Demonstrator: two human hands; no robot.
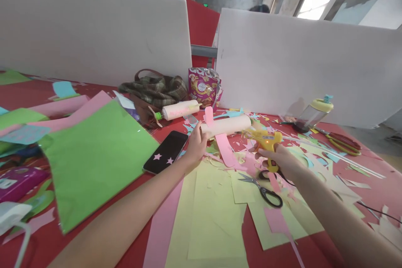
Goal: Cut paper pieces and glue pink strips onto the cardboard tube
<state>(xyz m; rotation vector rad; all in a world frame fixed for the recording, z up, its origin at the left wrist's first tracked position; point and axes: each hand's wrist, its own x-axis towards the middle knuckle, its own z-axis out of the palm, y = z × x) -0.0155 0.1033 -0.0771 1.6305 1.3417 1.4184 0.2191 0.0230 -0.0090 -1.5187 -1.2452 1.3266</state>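
Note:
My left hand grips the near end of a cream paper roll with pink paper strips stuck across it, held just above the red table. My right hand holds a yellow hot glue gun, its nozzle pointing left toward the roll's right end. Black-handled scissors lie on yellow paper sheets just below both hands. A black phone with pink stars lies left of my left hand.
Green sheets and pink sheets cover the left side. A second roll, a plaid bag and a snack packet sit at the back by white partitions. A bottle and red scissors lie right, amid paper scraps.

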